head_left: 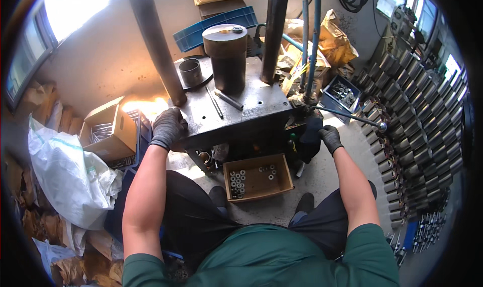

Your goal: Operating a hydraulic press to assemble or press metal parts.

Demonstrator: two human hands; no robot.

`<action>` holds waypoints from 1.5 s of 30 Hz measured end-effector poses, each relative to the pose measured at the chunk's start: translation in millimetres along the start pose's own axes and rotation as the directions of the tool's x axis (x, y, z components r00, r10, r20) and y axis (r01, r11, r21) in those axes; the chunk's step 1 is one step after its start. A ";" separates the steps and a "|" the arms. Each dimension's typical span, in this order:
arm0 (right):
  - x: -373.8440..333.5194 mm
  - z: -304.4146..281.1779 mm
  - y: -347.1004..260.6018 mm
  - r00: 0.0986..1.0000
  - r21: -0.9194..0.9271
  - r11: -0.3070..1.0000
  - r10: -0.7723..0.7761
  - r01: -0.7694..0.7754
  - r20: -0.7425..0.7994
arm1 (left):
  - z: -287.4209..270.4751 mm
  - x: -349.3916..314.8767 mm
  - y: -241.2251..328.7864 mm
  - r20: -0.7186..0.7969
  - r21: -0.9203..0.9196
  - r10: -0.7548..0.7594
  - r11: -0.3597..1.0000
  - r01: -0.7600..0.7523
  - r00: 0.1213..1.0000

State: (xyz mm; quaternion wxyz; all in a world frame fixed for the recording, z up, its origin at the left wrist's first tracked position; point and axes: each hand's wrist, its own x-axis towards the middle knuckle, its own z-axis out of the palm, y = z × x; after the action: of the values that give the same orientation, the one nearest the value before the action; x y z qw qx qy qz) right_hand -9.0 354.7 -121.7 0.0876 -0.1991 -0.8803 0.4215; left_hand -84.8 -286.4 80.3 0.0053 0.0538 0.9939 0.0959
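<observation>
My left hand [169, 128], in a grey knitted glove, has its fingers curled over the near left corner of a steel press table [241, 118]. Out to the right, my right hand [330, 138], gloved alike, is closed at the edge of a dark, soft-looking item [310, 138]; its grip is partly hidden. On the table stands a thick steel cylinder [229, 60] with a small dark ring [237, 30] on top. A short open tube [190, 72] stands left of it. In front lie a thin rod [215, 102] and a thicker pin [228, 100].
Steel columns [157, 43] rise from the table. A ball-ended lever [382, 127] reaches right. Below, a wooden box [258, 179] holds several small rings. A carton of rods [108, 131] and a white sack [73, 171] stand left; stacked metal tubes [422, 111] fill the right.
</observation>
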 end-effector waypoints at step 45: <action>-148.4 0.6 -101.4 0.987 0.777 0.617 -0.002 -0.123 0.158 | 201.7 -60.2 373.0 -0.252 -0.788 0.439 0.425 -0.446 0.862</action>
State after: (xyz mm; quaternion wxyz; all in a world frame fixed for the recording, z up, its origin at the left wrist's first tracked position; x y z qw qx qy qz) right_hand 97.1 234.0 -41.3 0.0878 -0.1397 -0.6049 0.7790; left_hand 18.7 109.4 -46.4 0.0007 0.3033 0.7799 0.5475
